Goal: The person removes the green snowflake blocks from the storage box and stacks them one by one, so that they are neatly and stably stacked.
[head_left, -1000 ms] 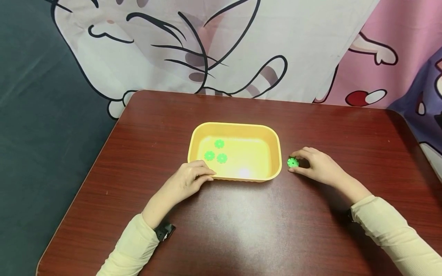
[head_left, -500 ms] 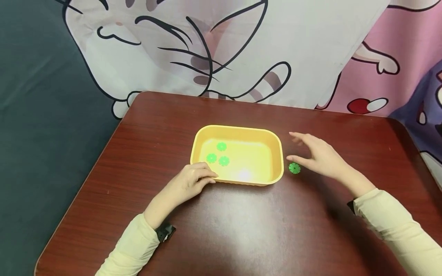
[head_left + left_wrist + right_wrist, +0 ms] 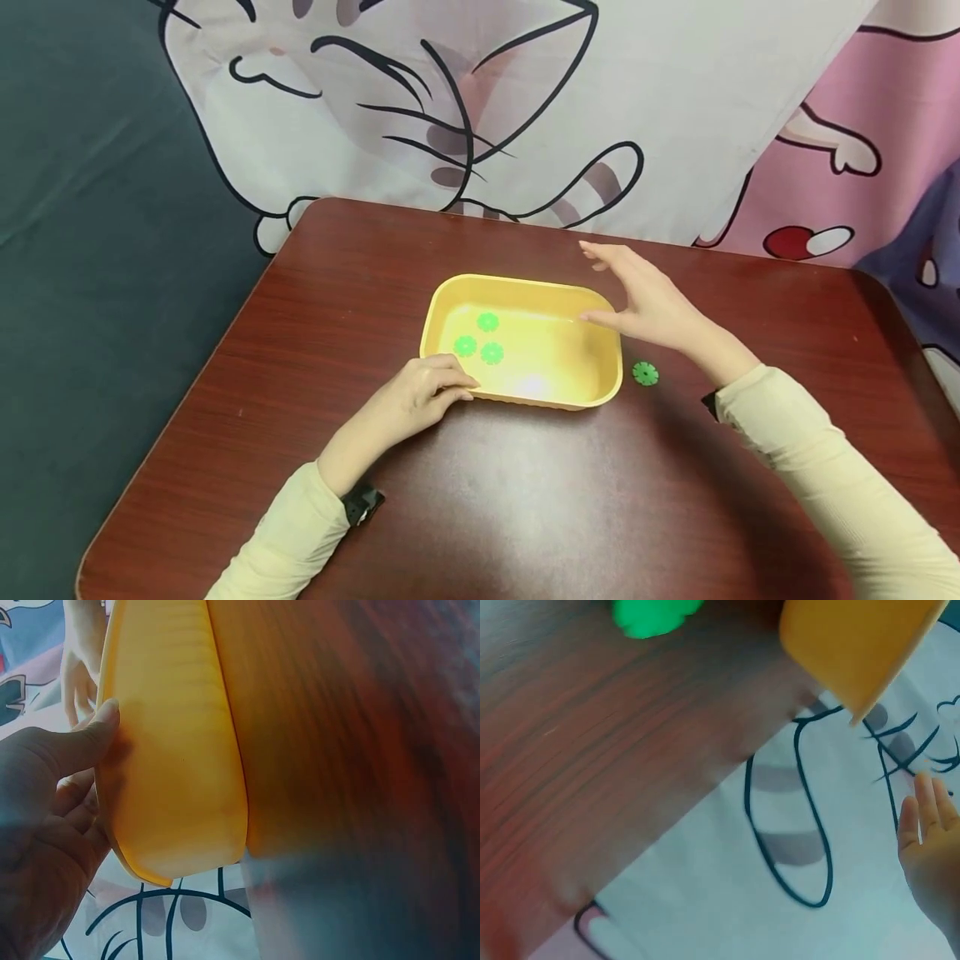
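- Head view, nearest first: the left sleeve (image 3: 273, 529) slanted in over the brown table (image 3: 510, 517), a dark band (image 3: 362, 504) at its cuff; both stood apart from the yellow tray (image 3: 558, 354) and seemed to threaten little.
- The left hand (image 3: 416, 393) pinched the tray's near rim toward its left end, thumb outside, as the left wrist view also showed; a hard press or pull there could have tipped the tray or swung it askew, since no other firm hold was to be seen.
- The loose green disc (image 3: 645, 373) lay on the table just beside the tray's right end; a tray swung that way could have nudged it off; thin by its look, it might have been awkward to pinch up.
- Three green discs (image 3: 487, 322) lay near one another on the tray's floor, to the left; a tilt could have slid them.
- The right hand (image 3: 648, 300), fingers apart and holding nothing, hung over the tray's right end; thumb contact with the rim could not be told; a low sweep could have knocked that wall.
- Farthest off, a printed cloth (image 3: 690, 108) hung behind the table; it seemed no hazard.
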